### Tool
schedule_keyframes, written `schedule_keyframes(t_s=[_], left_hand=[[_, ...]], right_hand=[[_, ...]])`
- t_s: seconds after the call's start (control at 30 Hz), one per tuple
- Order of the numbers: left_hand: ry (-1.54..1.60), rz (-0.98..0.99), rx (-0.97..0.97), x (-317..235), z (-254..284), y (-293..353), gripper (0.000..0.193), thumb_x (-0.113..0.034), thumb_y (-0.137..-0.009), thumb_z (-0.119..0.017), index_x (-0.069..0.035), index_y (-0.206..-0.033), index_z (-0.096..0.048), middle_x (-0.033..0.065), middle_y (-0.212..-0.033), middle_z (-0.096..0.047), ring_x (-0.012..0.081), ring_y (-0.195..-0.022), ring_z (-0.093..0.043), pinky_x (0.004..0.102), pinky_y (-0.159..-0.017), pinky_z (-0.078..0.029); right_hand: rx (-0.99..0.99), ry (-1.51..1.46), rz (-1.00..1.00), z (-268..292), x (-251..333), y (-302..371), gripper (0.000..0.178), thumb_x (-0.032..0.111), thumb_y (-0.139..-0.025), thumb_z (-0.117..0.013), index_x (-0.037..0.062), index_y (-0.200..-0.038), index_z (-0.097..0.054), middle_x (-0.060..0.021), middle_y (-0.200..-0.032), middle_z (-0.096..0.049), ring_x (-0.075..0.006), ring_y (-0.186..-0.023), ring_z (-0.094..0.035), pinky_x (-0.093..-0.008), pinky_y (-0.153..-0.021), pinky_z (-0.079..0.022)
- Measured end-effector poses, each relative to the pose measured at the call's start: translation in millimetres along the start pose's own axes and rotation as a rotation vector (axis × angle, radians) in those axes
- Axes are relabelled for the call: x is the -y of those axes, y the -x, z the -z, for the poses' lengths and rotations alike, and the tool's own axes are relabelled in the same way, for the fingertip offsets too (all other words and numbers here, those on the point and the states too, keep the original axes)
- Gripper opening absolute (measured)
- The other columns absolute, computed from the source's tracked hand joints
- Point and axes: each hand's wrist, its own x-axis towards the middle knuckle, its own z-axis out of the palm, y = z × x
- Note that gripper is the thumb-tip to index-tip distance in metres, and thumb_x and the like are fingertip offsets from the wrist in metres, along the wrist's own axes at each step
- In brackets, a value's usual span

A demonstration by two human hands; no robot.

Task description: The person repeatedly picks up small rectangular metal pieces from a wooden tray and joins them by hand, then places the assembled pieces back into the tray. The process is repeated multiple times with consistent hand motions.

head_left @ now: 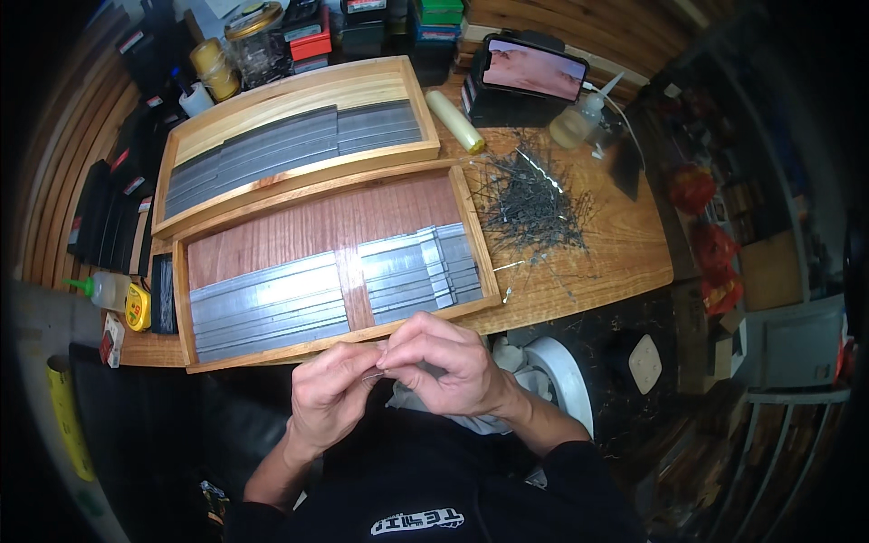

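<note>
We see two bare hands, which meet just in front of the near wooden tray [299, 226], close to its front wall. The left hand [328, 391] has its fingers bent, and its thumb and fingertips are pinching a small thin piece [373, 375]. The right hand [441, 364] comes from the other side and is pinching at the same piece, with the fingertips of both hands touching. The piece is thus between the two hands, above the lap of the person; the fingers hide most of it, so we cannot tell its full shape.

In the near tray we find flat silvery strips in two groups: a longer group [272, 303] at the left and a shorter group [398, 276] at the right, with a band of bare reddish wood between them. Just behind stands the far wooden tray [290, 101], which holds dark grey strips [281, 142] in rows. To the right of the trays, on the wooden table [629, 240], lies a tangled heap of thin dark scraps [534, 210]. Behind this heap we notice a smartphone [540, 70] with its screen lit, and near it a squeeze bottle [575, 125].
</note>
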Motion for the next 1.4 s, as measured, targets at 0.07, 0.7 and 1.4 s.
schedule_keyframes(t_s=[0.07, 0.7, 1.4], left_hand=[[-0.037, -0.005, -0.014, -0.1, -1.5, -1.9, 0.025, 0.012, -0.084, -0.077, 0.005, -0.109, -0.075, 0.0139, -0.090, -0.074, 0.0227, -0.079, -0.073, 0.0293, -0.070, -0.056], [0.152, 0.180, 0.068, 1.7, 9.5, 5.0, 0.023, 0.002, -0.090, -0.074, 0.005, -0.113, -0.076, 0.0188, -0.093, -0.078, 0.0251, -0.079, -0.078, 0.0317, -0.068, -0.060], [-0.551, -0.136, 0.061, 84.5, 88.0, -163.8, 0.073, -0.029, -0.094, -0.079, -0.002, -0.153, -0.047, 0.0194, -0.137, -0.065, 0.0334, -0.128, -0.060, 0.0450, -0.113, -0.044]], right_hand=[[0.011, 0.026, 0.018, 0.6, -5.5, -1.0, 0.019, -0.006, -0.086, -0.077, -0.0006, -0.105, -0.074, -0.0086, -0.094, -0.067, -0.0220, -0.084, -0.069, -0.0324, -0.072, -0.056], [0.252, 0.153, -0.115, 5.7, 20.1, -34.1, 0.022, 0.004, -0.081, -0.085, 0.0010, -0.103, -0.081, -0.0080, -0.091, -0.074, -0.0192, -0.083, -0.067, -0.0327, -0.069, -0.055], [0.059, 0.299, -0.649, 74.0, -128.5, -302.3, 0.017, 0.007, -0.091, -0.080, -0.0021, -0.106, -0.079, -0.0108, -0.101, -0.077, -0.0161, -0.088, -0.074, -0.0259, -0.073, -0.065]])
